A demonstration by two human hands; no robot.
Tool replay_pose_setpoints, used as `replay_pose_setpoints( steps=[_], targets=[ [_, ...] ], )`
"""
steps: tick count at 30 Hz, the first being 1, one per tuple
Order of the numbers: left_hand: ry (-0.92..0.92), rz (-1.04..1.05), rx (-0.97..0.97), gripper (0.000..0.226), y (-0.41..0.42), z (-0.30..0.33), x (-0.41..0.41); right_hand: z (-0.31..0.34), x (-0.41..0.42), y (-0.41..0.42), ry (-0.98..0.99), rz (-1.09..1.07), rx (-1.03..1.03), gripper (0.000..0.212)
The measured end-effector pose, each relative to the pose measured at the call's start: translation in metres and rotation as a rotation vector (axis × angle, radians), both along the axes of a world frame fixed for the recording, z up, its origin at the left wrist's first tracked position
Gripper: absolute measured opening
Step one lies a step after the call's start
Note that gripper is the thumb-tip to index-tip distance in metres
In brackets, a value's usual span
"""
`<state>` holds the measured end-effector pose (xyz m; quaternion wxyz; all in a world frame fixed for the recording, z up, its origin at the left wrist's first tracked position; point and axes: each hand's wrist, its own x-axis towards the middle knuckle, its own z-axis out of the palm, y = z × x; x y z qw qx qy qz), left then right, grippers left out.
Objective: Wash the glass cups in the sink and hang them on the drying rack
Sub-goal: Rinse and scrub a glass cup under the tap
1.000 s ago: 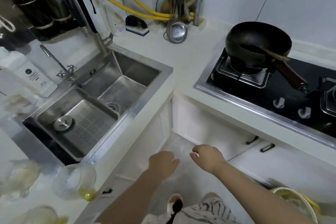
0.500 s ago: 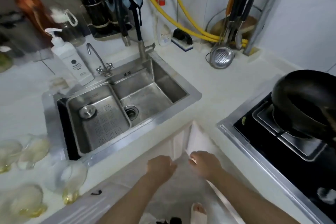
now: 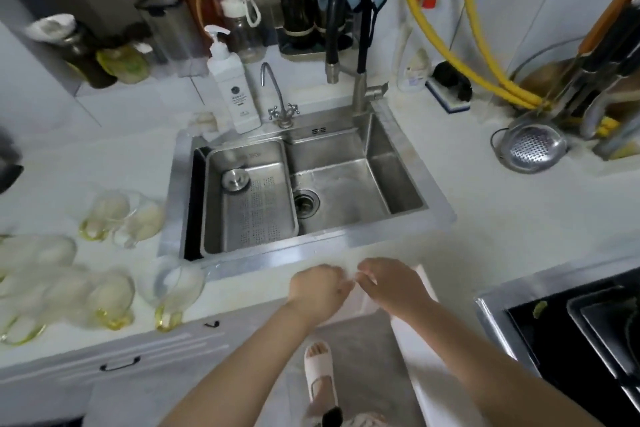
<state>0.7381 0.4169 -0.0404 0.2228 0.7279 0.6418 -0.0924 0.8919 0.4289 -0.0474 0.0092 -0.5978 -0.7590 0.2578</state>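
Several glass cups with yellow-tinted stems lie blurred on the white counter left of the sink; the nearest cup [image 3: 173,288] sits by the sink's front left corner, two others [image 3: 121,218] lie farther back. The steel sink [image 3: 346,184] holds a perforated drain tray [image 3: 252,198] in its left half. My left hand [image 3: 317,291] and my right hand [image 3: 391,282] hover close together over the counter's front edge, fingers loosely curled and holding nothing. No drying rack can be told apart.
A black pull-down faucet [image 3: 341,28] and a small tap [image 3: 277,94] stand behind the sink. A white soap pump bottle [image 3: 235,87], bottles and a utensil holder line the back. A strainer [image 3: 533,146] lies at right, the stove [image 3: 571,329] at lower right.
The view has swung left and forward, from the stove toward the sink. Both hands stay close together and have come up to the counter's front edge.
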Motion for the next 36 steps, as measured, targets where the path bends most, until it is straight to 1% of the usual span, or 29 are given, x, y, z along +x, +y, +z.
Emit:
replay_pose_setpoints(
  steps=[4, 12, 20, 25, 28, 30, 33, 36],
  targets=[
    [0.003, 0.035, 0.023, 0.039, 0.028, 0.003, -0.016, 0.008, -0.013, 0.029, 0.007, -0.015, 0.012, 0.033],
    [-0.075, 0.066, 0.065, 0.037, 0.076, 0.002, -0.066, 0.008, -0.053, 0.074, -0.050, 0.064, -0.049, 0.040],
    [-0.122, 0.177, 0.075, 0.037, 0.101, -0.006, -0.123, -0.002, -0.105, 0.107, 0.066, 0.075, -0.059, 0.039],
    [-0.167, 0.340, 0.122, 0.037, 0.101, -0.005, -0.148, -0.002, -0.133, 0.131, 0.057, 0.214, -0.049, 0.035],
    [-0.175, 0.465, 0.186, 0.039, 0.091, -0.002, -0.162, 0.002, -0.153, 0.142, 0.069, 0.326, -0.042, 0.025],
    [-0.223, 0.574, 0.234, 0.042, 0.079, 0.002, -0.174, 0.005, -0.169, 0.146, 0.090, 0.409, -0.045, 0.021],
    [-0.290, 0.685, 0.304, 0.044, 0.057, 0.006, -0.194, 0.005, -0.197, 0.148, 0.136, 0.540, -0.076, 0.037],
    [-0.298, 0.826, 0.389, 0.046, 0.029, 0.011, -0.213, 0.005, -0.224, 0.141, 0.131, 0.684, -0.110, 0.052]
  ],
)
